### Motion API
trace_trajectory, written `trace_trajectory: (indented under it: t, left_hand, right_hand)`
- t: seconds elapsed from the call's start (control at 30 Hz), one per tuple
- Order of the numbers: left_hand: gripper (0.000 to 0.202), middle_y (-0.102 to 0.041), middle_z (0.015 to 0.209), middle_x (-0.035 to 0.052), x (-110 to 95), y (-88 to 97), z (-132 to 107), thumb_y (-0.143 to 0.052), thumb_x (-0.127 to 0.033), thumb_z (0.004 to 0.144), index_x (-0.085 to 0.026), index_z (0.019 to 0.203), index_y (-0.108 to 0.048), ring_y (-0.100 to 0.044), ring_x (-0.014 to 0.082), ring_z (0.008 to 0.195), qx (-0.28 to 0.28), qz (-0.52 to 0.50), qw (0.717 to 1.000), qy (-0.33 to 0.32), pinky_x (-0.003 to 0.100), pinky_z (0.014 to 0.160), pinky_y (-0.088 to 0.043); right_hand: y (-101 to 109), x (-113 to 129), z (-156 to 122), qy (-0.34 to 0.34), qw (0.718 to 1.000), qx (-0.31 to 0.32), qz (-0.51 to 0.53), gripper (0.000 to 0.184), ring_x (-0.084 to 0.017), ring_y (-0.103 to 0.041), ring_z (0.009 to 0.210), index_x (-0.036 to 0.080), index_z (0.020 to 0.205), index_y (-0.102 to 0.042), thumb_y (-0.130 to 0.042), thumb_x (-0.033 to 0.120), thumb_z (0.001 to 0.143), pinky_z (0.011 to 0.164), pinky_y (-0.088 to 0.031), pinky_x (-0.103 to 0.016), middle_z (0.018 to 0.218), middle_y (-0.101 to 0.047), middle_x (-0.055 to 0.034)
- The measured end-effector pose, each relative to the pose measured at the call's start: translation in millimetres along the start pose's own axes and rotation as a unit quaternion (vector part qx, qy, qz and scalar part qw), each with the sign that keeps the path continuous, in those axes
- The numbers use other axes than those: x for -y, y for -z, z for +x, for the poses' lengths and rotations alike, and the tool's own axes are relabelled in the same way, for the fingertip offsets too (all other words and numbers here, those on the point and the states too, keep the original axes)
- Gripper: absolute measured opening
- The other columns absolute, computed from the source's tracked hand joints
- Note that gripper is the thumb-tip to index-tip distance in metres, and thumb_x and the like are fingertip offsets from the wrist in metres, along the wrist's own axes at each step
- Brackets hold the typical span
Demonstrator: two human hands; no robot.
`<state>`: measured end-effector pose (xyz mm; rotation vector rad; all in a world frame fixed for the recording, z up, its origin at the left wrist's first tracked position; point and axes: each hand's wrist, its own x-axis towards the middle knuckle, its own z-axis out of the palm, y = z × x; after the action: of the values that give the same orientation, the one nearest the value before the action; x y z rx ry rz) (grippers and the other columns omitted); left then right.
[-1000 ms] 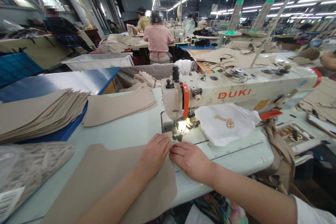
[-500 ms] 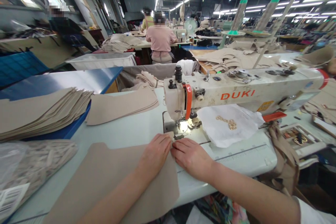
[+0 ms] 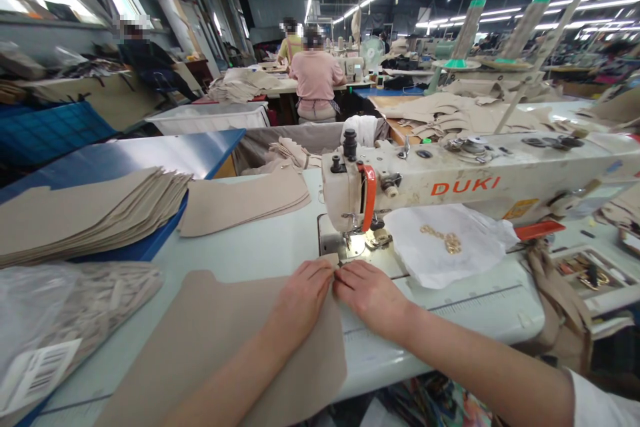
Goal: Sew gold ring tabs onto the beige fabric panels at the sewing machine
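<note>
A large beige fabric panel (image 3: 225, 320) lies on the pale sewing table, its front part hanging toward me. My left hand (image 3: 303, 297) rests on the panel's far right corner, fingers closed on the edge, where a small tab (image 3: 329, 258) of the same colour sticks out. Right beside it, my right hand (image 3: 367, 293) has its fingers bent and pressed together at that corner. The fingertips nearly meet, and what lies between them is hidden. Just beyond them stands the sewing machine (image 3: 425, 180), its lit needle area (image 3: 356, 243) apart from the fabric.
Gold-coloured rings (image 3: 443, 238) lie on a white cloth (image 3: 465, 267) right of the needle. Stacked beige panels (image 3: 90, 213), a smaller stack (image 3: 245, 200) and a plastic bag of pieces (image 3: 100, 313) are at left. A parts tray (image 3: 595, 273) is at right. People sit farther back.
The camera view has turned slightly left, so everything appears shifted to the right. Both hands keep nearly the same pose at the panel's corner.
</note>
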<state>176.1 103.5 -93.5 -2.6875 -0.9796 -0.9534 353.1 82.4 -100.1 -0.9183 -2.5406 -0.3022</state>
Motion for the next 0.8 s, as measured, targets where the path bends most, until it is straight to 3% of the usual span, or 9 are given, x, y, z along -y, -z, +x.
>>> trace_trajectory:
  t: [0.5,0.8]
  left_hand:
    - [0.027,-0.068,0.089,0.0075,7.4,-26.5,33.9,-0.037,-0.016,0.095,-0.014,0.088,-0.063,-0.061,0.0192,0.083,0.007,-0.008,1.000,-0.029,0.033,0.077,-0.055]
    - [0.022,-0.068,0.088,0.0070,12.8,-28.6,40.3,-0.042,-0.015,0.093,-0.015,0.088,-0.063,-0.061,0.0192,0.084,0.005,-0.029,1.000,-0.005,0.035,0.078,-0.055]
  right_hand:
    - [7.5,-32.6,-3.6,-0.030,0.999,0.006,-0.044,0.005,-0.021,-0.056,0.089,0.013,0.088,-0.059,-0.058,0.018,0.088,0.079,-0.048,-0.033,0.094,-0.064,-0.0064]
    - [2.6,-38.6,-1.8,-0.046,0.998,-0.013,-0.035,0.005,-0.021,-0.060,0.086,0.013,0.092,-0.059,-0.055,0.013,0.088,0.069,-0.047,-0.034,0.105,-0.065,-0.0102]
